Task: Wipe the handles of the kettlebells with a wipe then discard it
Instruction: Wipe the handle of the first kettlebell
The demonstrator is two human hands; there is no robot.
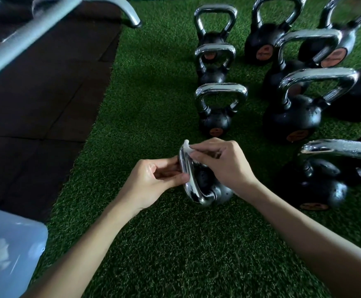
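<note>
Nearest kettlebell (220,195) sits on green turf (149,87), at the front of a row; other kettlebells (216,122) stand beyond and to the right. Left hand (153,179) pinches the chrome handle (189,188) from its left side, steadying it. Right hand (222,162) pinches the white wipe (186,147) against the handle's far bend.

Wipe: thin, limp, likely damp; best bunched under the fingertips. Handle: rigid, polished, probably slick. Bell is small but looks dense; better left grounded.

Dark rubber matting (46,93) lies left of the turf, with a grey metal frame (24,33) above it. Translucent bin (7,244) at near left, blurred.
</note>
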